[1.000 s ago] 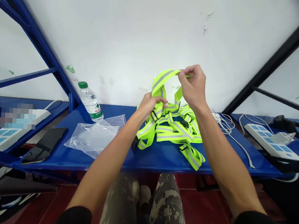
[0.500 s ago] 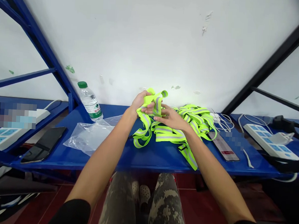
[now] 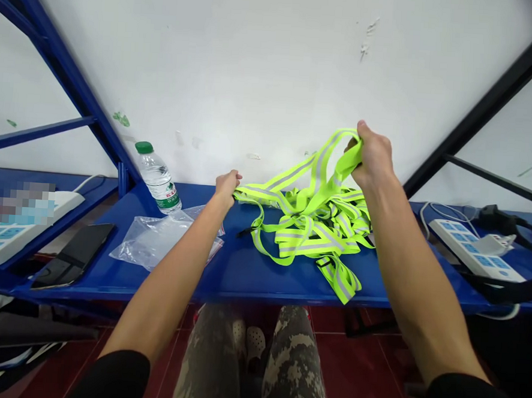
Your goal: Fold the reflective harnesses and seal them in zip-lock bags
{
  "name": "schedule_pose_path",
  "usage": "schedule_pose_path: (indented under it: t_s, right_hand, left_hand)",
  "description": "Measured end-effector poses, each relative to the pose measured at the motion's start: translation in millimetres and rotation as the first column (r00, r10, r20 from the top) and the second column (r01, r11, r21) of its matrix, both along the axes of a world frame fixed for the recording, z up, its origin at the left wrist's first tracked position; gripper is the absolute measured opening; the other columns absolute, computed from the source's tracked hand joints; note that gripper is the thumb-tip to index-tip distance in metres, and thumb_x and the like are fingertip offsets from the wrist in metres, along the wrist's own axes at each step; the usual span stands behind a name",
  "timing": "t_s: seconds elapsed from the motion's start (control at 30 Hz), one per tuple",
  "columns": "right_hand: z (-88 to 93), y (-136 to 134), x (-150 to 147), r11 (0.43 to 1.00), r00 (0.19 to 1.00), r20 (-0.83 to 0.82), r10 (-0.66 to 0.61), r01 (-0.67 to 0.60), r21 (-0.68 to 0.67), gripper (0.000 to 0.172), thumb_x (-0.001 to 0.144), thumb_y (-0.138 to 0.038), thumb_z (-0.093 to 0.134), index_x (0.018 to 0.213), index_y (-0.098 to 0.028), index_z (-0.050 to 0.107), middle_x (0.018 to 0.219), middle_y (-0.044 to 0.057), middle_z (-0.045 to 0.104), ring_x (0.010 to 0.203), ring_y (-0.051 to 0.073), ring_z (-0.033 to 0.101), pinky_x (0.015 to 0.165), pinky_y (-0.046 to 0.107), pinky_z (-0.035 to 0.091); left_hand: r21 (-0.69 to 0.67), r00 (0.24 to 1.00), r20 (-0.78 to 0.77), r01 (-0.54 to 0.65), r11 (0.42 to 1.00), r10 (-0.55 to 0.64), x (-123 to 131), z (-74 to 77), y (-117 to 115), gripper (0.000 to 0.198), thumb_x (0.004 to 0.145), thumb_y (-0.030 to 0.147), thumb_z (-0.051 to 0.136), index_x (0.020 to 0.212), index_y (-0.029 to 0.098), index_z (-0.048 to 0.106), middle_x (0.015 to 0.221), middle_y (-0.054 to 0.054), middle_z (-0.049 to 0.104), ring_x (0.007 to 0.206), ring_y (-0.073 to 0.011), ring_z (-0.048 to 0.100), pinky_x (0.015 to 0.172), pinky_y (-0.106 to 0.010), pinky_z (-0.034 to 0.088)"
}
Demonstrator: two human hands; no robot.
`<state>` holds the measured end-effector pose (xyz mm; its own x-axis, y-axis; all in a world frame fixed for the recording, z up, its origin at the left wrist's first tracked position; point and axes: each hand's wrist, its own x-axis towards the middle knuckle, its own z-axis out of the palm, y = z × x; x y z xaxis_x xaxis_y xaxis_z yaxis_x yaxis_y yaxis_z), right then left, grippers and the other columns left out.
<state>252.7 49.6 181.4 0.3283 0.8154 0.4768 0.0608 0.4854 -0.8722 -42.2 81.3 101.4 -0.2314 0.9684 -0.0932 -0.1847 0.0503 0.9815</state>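
Note:
A tangled heap of neon yellow reflective straps (image 3: 318, 235) with grey stripes lies on the blue table (image 3: 247, 279). My left hand (image 3: 227, 184) is closed on one end of a strap, low over the table to the left of the heap. Raised above the heap on the right, my right hand (image 3: 373, 153) grips more of the strapping, which hangs in loops and stretches across toward the left hand. A black buckle (image 3: 246, 231) shows on a loop near the left side, and another black clip (image 3: 323, 262) sits at the front of the heap.
Clear plastic bags (image 3: 153, 240) lie left of the straps, with a water bottle (image 3: 159, 180) behind them. A dark phone (image 3: 75, 256) rests at the left edge. Power strips (image 3: 474, 251) and cables are at both sides. A white wall (image 3: 264, 73) stands behind.
My hands have moved apart, left hand to the left and right hand up and to the right, drawing the strap out between them. My right hand's fingers have closed on strapping.

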Motion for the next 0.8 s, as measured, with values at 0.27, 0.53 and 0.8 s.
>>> schedule_pose_path:
  t_s: [0.27,0.53,0.8]
  right_hand:
    - [32.5,1.3,-70.8,0.999,0.921,0.386,-0.048,0.037,0.034,0.052,0.079,-0.076,0.059,0.088,-0.025,0.055,0.077,0.005,0.06,0.079,0.023,0.062,0.067,0.039,0.051]
    - [52.2,-35.4,-50.2,0.999,0.763,0.646,-0.024,0.004,0.032,0.053,0.071,-0.064,0.077,0.099,-0.023,0.058,0.079,0.004,0.061,0.084,0.022,0.058,0.077,0.041,0.05]
    - [24.8,-7.0,-44.3,0.999,0.764,0.644,0.024,-0.033,0.003,0.036,0.063,-0.04,0.086,0.083,-0.021,0.062,0.07,0.003,0.055,0.073,0.024,0.058,0.068,0.051,0.055]
  left_hand:
    - [0.487,0.763,-0.611,0.573,0.659,-0.213,79.6,38.2,-60.2,0.035,0.081,0.05,0.068,0.083,0.015,0.068,0.087,-0.006,0.071,0.083,-0.0172,0.063,0.079,-0.027,0.046]
    - [0.337,0.965,-0.079,0.262,0.904,-0.251,47.3,66.0,-28.9,0.011,0.082,0.025,0.064,0.088,0.016,0.061,0.068,0.002,0.06,0.055,-0.0101,0.059,0.064,-0.027,0.053]
    - [0.175,0.732,-0.32,0.67,0.722,-0.602,54.1,52.9,-55.6,0.049,0.076,0.052,0.073,0.107,0.017,0.059,0.087,-0.005,0.066,0.077,-0.0192,0.068,0.076,-0.034,0.054]
